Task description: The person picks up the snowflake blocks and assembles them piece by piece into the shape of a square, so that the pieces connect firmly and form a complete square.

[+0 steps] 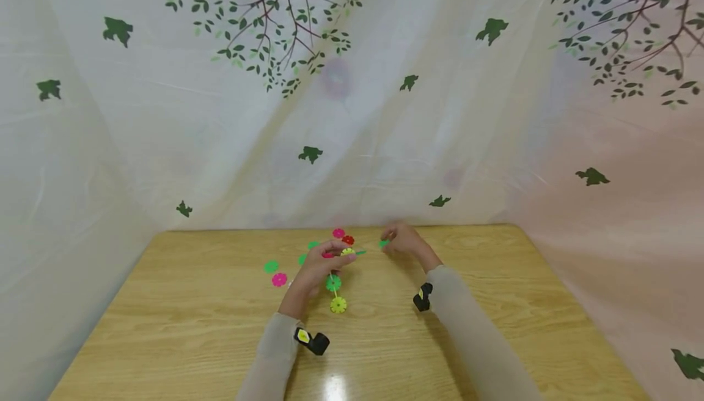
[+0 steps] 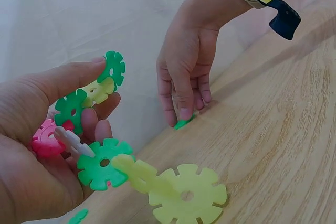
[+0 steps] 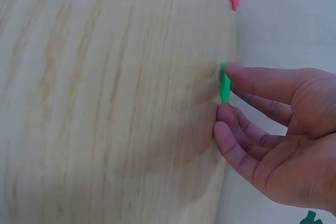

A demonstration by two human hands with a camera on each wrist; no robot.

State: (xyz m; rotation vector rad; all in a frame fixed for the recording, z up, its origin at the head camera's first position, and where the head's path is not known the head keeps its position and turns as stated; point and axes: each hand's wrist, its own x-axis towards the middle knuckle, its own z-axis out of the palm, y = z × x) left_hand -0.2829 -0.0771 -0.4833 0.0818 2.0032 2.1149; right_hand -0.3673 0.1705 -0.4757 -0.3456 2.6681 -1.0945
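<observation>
My left hand [image 1: 315, 268] holds a chain of interlocked plastic notched discs, its thumb pressed at the top green disc [image 2: 116, 66]. Along the chain come yellow, green, a pink disc [image 2: 48, 139] against the palm, a white disc [image 2: 76, 142], then another green disc [image 2: 92, 170]. Two yellow discs form the lower end, the last yellow disc [image 2: 206, 200] hanging close over the table. At the table's far side, my right hand [image 1: 406, 239] pinches a loose green disc [image 3: 224, 85] low at the wood, thumb on one edge and fingers at the other.
Loose discs lie left of and beyond my left hand, among them a green disc [image 1: 271, 266], a pink disc [image 1: 279, 279] and a red disc [image 1: 348, 240]. The wooden table [image 1: 181, 315] ends at a hanging printed cloth [image 1: 374, 162]. Each sleeve carries a black wrist camera [image 1: 423, 297].
</observation>
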